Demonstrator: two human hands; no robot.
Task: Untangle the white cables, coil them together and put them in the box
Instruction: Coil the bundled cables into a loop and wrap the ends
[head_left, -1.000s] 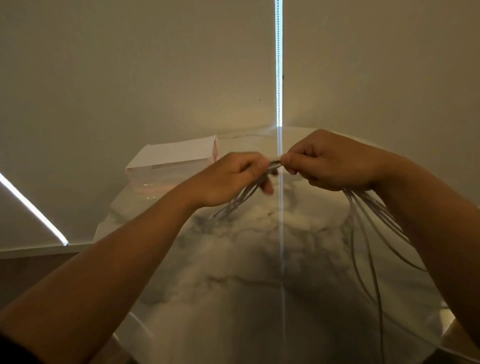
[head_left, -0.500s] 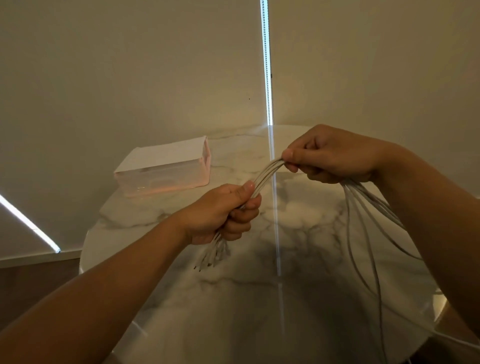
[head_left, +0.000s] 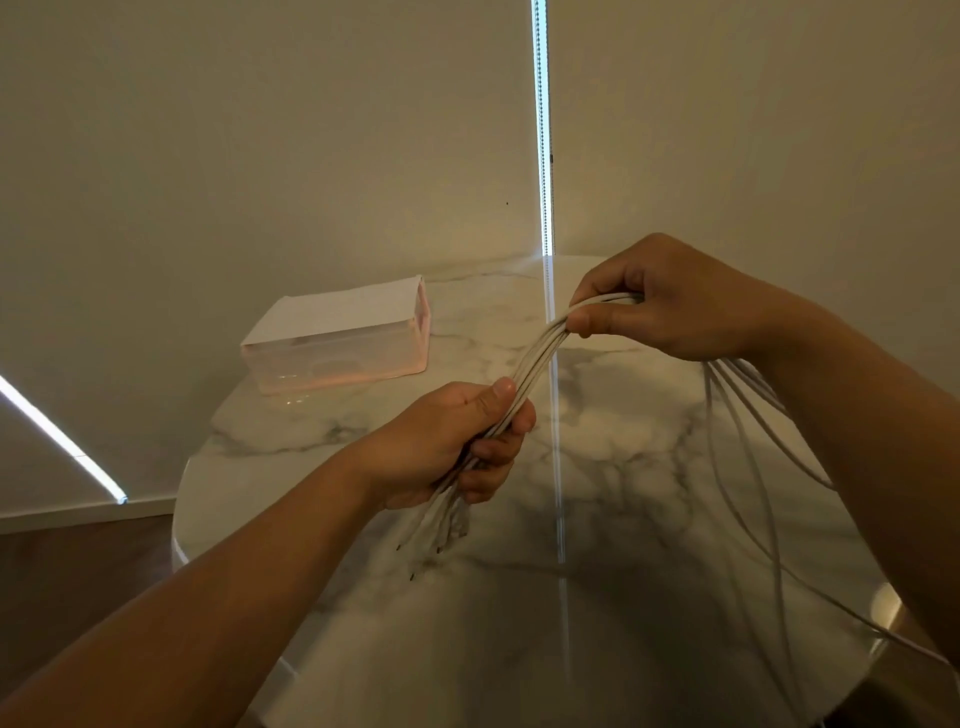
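White cables (head_left: 537, 358) look mostly untangled to me, gathered into one bundle mid-frame above the marble table (head_left: 649, 519). The left hand (head_left: 457, 441) is wrapped round the bundle near its loose ends. The right hand (head_left: 670, 306), up and apart from it, pinches the same bundle, and the long tails droop to the lower right. No coil yet, and the clear box (head_left: 337, 338) at center left doesn't seem to hold any cable, so coiling and boxing are left.
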